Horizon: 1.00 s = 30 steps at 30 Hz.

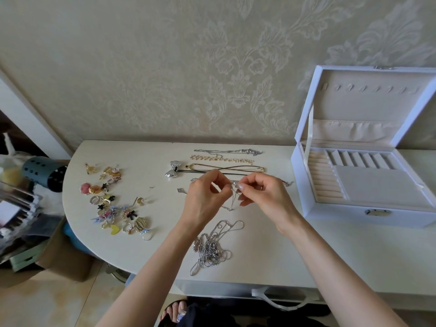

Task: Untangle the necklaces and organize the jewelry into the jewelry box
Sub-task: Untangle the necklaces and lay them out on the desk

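Both my hands are lifted a little above the desk (259,260), and both grasp the same thin silver chain (232,199). The left hand (205,197) pinches it between thumb and forefinger. The right hand (262,194) does the same just beside it, so the fingertips almost meet. The short held part runs from left to right between them, and the rest hangs down in loose loops toward the desk. I judge that I am opening one knot, and the next pull should go sideways, the hands apart.

Closer to me, between my forearms, lies the tangled heap of silver chains (211,249), not yet separated. Behind the hands several necklaces lie straight in a row, among them a gold link chain (221,159) and a cord with a silver bow pendant (174,169). The open white jewelry box (342,218) stands to the right, so the right hand is nearer to it, and nothing stands between. The earrings and rings (113,204) are well apart at the left.
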{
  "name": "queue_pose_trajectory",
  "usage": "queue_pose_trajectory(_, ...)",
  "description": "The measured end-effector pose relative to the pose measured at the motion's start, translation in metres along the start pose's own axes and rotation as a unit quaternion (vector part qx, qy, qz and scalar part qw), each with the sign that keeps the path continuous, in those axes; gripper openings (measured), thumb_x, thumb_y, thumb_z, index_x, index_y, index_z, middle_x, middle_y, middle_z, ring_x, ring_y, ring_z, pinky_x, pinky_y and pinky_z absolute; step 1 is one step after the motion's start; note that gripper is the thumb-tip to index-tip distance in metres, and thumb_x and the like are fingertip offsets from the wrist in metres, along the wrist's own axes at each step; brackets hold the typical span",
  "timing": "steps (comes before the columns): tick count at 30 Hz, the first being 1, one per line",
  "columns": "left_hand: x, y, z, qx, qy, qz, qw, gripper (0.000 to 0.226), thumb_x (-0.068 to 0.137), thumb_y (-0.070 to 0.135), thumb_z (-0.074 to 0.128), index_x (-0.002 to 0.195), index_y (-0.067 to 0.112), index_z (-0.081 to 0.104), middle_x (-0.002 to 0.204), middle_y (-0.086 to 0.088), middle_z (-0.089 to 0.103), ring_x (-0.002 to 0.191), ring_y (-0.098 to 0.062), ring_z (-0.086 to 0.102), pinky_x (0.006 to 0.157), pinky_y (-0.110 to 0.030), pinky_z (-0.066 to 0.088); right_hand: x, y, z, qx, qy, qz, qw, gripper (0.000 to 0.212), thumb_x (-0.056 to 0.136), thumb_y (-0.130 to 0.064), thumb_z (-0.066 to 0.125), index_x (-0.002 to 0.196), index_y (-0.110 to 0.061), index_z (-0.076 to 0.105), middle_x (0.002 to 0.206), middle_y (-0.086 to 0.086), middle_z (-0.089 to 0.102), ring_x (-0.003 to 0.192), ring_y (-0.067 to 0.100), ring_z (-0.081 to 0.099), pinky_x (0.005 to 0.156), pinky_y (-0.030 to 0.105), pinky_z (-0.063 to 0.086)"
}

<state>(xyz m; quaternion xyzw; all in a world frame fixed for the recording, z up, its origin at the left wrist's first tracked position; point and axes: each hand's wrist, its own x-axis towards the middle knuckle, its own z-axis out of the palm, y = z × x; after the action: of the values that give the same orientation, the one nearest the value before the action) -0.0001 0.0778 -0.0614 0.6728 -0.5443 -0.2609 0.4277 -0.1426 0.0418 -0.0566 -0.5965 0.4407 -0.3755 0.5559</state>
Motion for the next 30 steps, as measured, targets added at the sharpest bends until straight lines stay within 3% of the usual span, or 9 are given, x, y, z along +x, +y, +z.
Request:
queue_pose_trajectory(4, 0.001, -0.002, 0.001, 0.015, 0.032, -0.009, 0.999, 0.012, 0.077, 0.014, 0.063, 0.069, 0.018, 0.055, 0.069, 0.008, 0.061, 0.059, -0.014, 0.054, 0.062, -0.033, 0.046, 0.001, 0.000, 0.000, 0.016, -0.027, 0.009, 0.999, 0.011, 0.086, -0.002, 0.062, 0.078, -0.008, 0.067, 0.071, 0.005, 0.063, 0.068, 0.011, 0.059, 0.064, 0.022, 0.050)
queue_pose_trajectory(7, 0.002, -0.004, -0.001, -0.011, 0.030, -0.033, 0.999, 0.012, 0.080, 0.011, 0.061, 0.070, 0.017, 0.056, 0.068, 0.007, 0.060, 0.059, -0.015, 0.055, 0.057, -0.029, 0.043, 0.001, 0.000, -0.001, 0.053, -0.019, 0.014, 0.998, 0.012, 0.086, -0.002, 0.061, 0.078, -0.008, 0.066, 0.071, 0.007, 0.061, 0.070, 0.014, 0.057, 0.066, 0.026, 0.049)
queue_pose_trajectory(11, 0.000, 0.000, -0.003, -0.151, -0.035, -0.082, 0.985, 0.013, 0.088, 0.009, 0.056, 0.077, 0.015, 0.056, 0.079, 0.002, 0.063, 0.058, -0.005, 0.054, 0.053, -0.021, 0.038, 0.002, 0.000, -0.004, 0.078, 0.017, 0.020, 0.997, 0.012, 0.086, -0.003, 0.060, 0.078, -0.009, 0.065, 0.068, 0.004, 0.061, 0.067, 0.015, 0.057, 0.065, 0.029, 0.048)
queue_pose_trajectory(17, -0.003, 0.009, -0.005, -0.291, -0.073, -0.107, 0.948, 0.011, 0.094, 0.007, 0.049, 0.084, 0.011, 0.050, 0.084, -0.002, 0.070, 0.066, -0.012, 0.062, 0.052, -0.021, 0.047, 0.000, -0.002, -0.004, 0.073, 0.023, 0.003, 0.997, 0.012, 0.087, -0.003, 0.057, 0.079, -0.010, 0.062, 0.068, 0.001, 0.064, 0.061, 0.011, 0.055, 0.060, 0.024, 0.043)
queue_pose_trajectory(23, -0.002, 0.005, -0.001, -0.275, -0.048, -0.109, 0.954, 0.013, 0.092, 0.010, 0.056, 0.080, 0.015, 0.056, 0.071, 0.002, 0.055, 0.061, -0.011, 0.050, 0.053, -0.020, 0.041, -0.001, -0.004, -0.004, 0.048, -0.002, -0.012, 0.999, 0.013, 0.085, -0.001, 0.057, 0.077, -0.010, 0.062, 0.077, 0.004, 0.071, 0.064, 0.009, 0.053, 0.060, 0.021, 0.041)
queue_pose_trajectory(25, -0.001, 0.006, -0.002, -0.280, -0.046, -0.109, 0.953, 0.013, 0.092, 0.010, 0.056, 0.080, 0.015, 0.056, 0.068, 0.002, 0.059, 0.060, -0.011, 0.049, 0.053, -0.021, 0.040, -0.001, -0.003, -0.004, 0.029, -0.006, -0.015, 0.999, 0.004, 0.080, -0.009, 0.064, 0.076, -0.009, 0.063, 0.072, 0.000, 0.067, 0.066, 0.008, 0.052, 0.063, 0.023, 0.040)
queue_pose_trajectory(30, -0.002, 0.009, -0.003, -0.286, -0.045, -0.096, 0.952, 0.014, 0.091, 0.010, 0.055, 0.079, 0.017, 0.055, 0.081, 0.000, 0.069, 0.065, -0.009, 0.052, 0.057, -0.022, 0.039, -0.001, 0.000, -0.002, -0.006, -0.003, -0.029, 1.000, 0.012, 0.068, -0.023, 0.063, 0.070, -0.012, 0.065, 0.068, 0.001, 0.058, 0.065, 0.008, 0.047, 0.067, 0.027, 0.038)
